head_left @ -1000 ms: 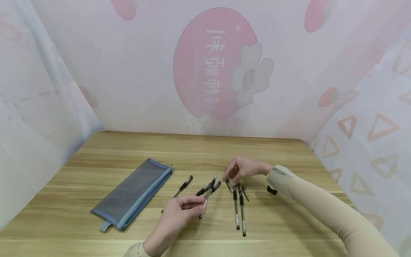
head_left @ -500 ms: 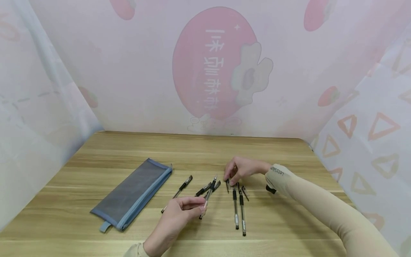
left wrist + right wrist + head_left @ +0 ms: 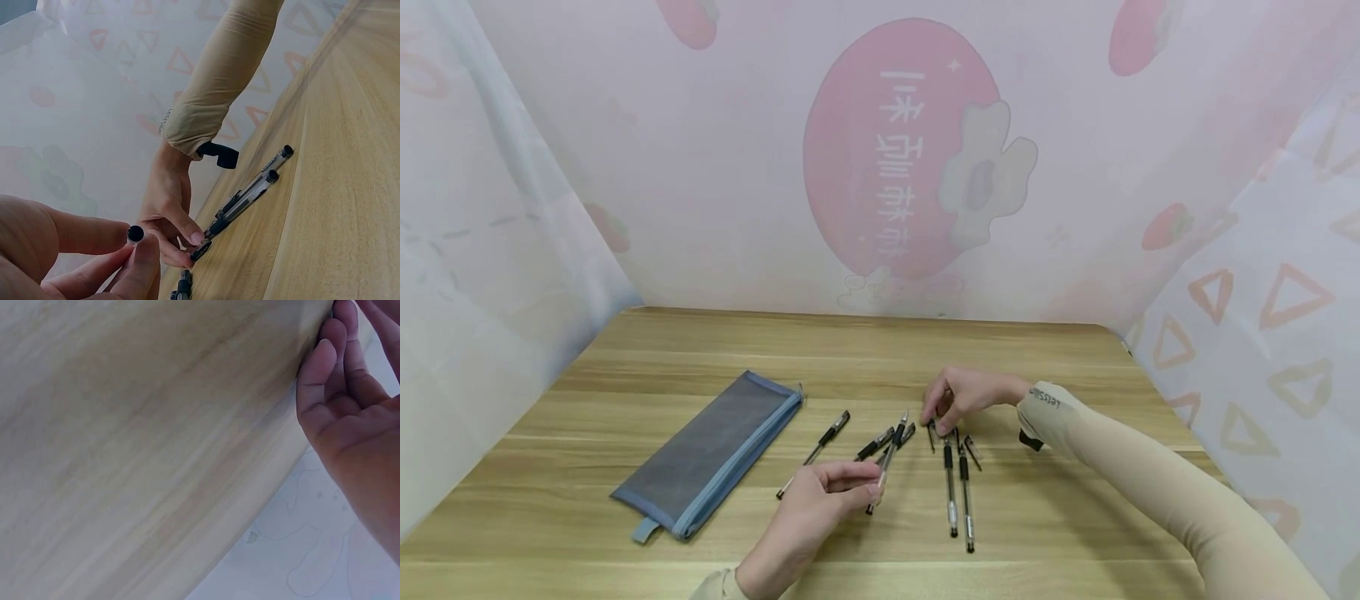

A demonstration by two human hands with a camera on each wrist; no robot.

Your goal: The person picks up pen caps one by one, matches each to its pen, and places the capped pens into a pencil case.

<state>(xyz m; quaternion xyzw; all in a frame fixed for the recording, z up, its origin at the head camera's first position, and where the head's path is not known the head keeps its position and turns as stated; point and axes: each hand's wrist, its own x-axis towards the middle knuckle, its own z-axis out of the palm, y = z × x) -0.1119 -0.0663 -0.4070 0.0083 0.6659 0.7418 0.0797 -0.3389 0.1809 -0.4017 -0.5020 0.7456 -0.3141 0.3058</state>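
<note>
My left hand pinches a black-gripped clear pen near its lower end, tip pointing away and lifted off the wooden table. From the left wrist, the pen's round black end shows between thumb and finger. My right hand reaches in from the right, fingers curled, and pinches a small black pen cap that touches the table. Two pens lie side by side just below it, seen again as the two pens. The right wrist view holds only my palm and bare wood.
A blue-grey mesh pencil case lies at the left, zip edge toward the pens. Another pen and a pen lie between the case and my hands. A loose cap sits right of the paired pens. Printed fabric walls enclose the table.
Almost nothing moved. My right hand dipped slightly over the cap; the left hand and its pen stayed where they were.
</note>
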